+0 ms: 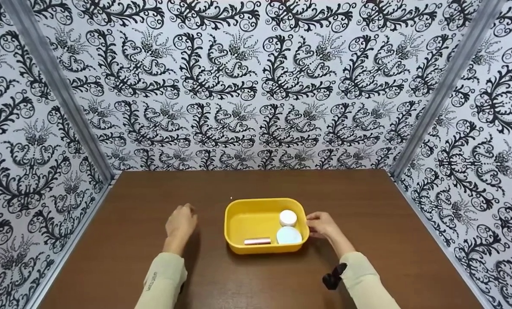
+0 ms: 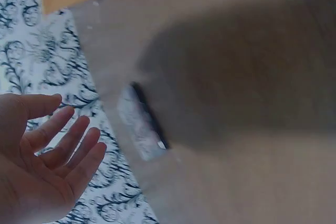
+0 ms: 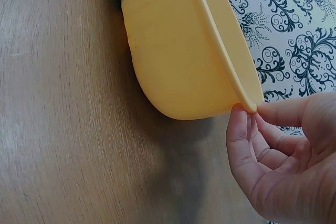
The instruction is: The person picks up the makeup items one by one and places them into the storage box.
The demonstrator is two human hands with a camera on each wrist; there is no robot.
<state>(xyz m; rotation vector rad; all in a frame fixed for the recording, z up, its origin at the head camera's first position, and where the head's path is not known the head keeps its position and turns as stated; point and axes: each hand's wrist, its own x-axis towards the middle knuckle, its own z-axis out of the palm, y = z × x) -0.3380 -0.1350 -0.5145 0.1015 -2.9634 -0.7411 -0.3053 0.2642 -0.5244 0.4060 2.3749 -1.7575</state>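
A yellow plastic basin (image 1: 247, 249) stands mid-table. In it are a small white round jar (image 1: 288, 217), a larger pale round container (image 1: 288, 235) and a shiny pinkish tube (image 1: 257, 241). My right hand (image 1: 322, 224) pinches the basin's right rim between thumb and fingers; in the right wrist view, the right hand (image 3: 286, 150) does so at the rim's end. To the left of the basin, my left hand (image 1: 181, 221) is apart from it. In the left wrist view, the left hand (image 2: 50, 161) has loosely bent fingers, holding nothing. A blurred, flat pale object with a dark edge (image 2: 140, 124) lies near it.
The brown wooden table (image 1: 239, 283) is bounded by patterned black-and-white walls (image 1: 221, 86) at the back and sides. A black piece (image 1: 334, 277) hangs at the right cuff. A tiny white speck (image 1: 231, 198) lies behind the basin.
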